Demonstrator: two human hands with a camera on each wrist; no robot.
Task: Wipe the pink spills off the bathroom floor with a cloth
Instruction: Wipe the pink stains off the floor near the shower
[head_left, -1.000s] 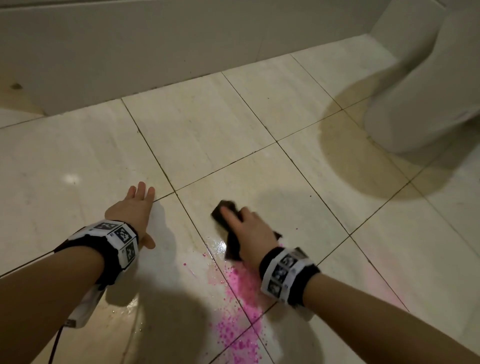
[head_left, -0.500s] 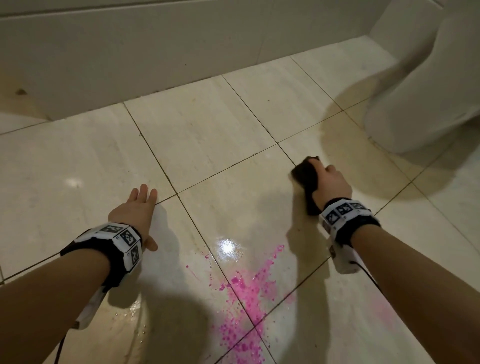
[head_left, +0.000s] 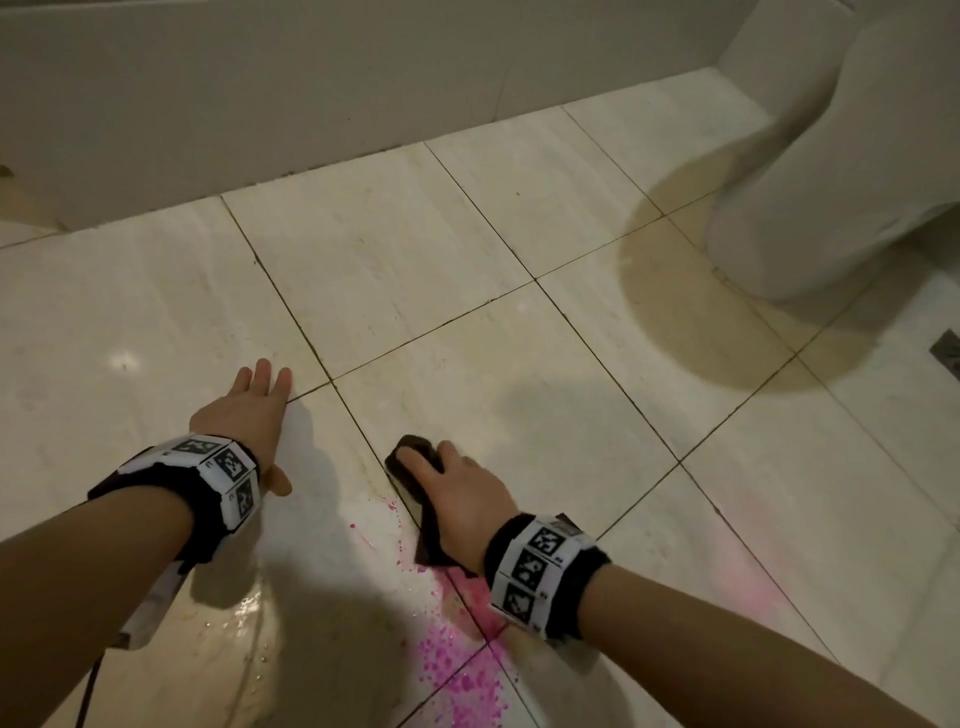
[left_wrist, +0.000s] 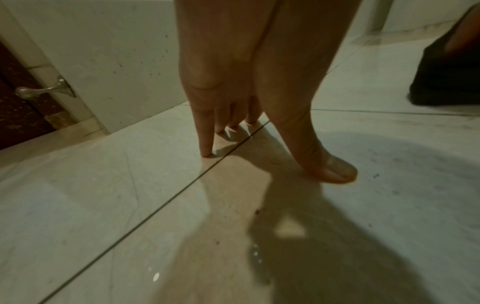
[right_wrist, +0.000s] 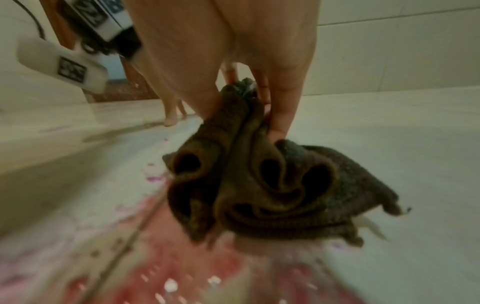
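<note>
Standing far right, a toilet base (head_left: 810, 208); right hand (head_left: 462, 499) grips bunched dark cloth (head_left: 415, 462) lengthwise above pink spill (head_left: 457, 670); left hand (head_left: 244, 415) flat, fingers straight, on tile floor (head_left: 395, 260).

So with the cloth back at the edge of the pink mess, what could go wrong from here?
The bunched cloth under the right hand could smear the pink spill wider rather than lift it; a faint pink haze already shows to the right. Pink may settle into the grout line through the spill. The left hand braces on glossy tile near water droplets and might slip.
</note>
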